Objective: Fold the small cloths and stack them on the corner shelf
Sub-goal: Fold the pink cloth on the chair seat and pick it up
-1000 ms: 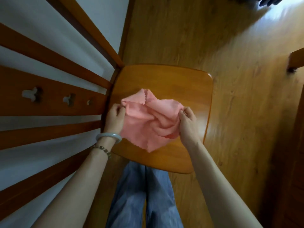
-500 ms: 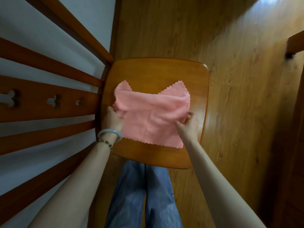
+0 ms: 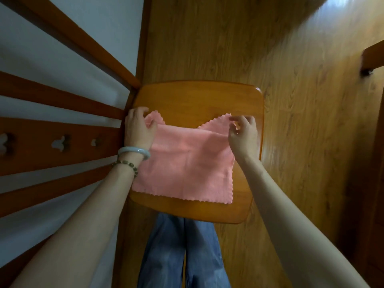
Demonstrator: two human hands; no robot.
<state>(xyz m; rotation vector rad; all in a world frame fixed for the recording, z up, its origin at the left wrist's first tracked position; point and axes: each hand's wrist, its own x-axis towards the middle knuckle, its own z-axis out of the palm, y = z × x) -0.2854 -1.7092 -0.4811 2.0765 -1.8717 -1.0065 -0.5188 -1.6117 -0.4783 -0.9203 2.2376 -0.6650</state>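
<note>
The pink cloth (image 3: 187,163) lies nearly flat on the wooden seat (image 3: 197,96), my left hand (image 3: 138,129) gripping its far-left corner, my right hand (image 3: 243,134) pinching the far-right; I judge folding barely begun (no shelf in view).

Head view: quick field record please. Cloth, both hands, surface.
cloth: pink, scalloped edge, spread nearly flat on shelf; far edge dips between its two corners
left hand: grips far-left corner
right hand: pinches far-right corner
shelf: wooden, rounded corners; far strip bare
left wrist: bangle, bead bracelet
other cloths: none in view
</note>
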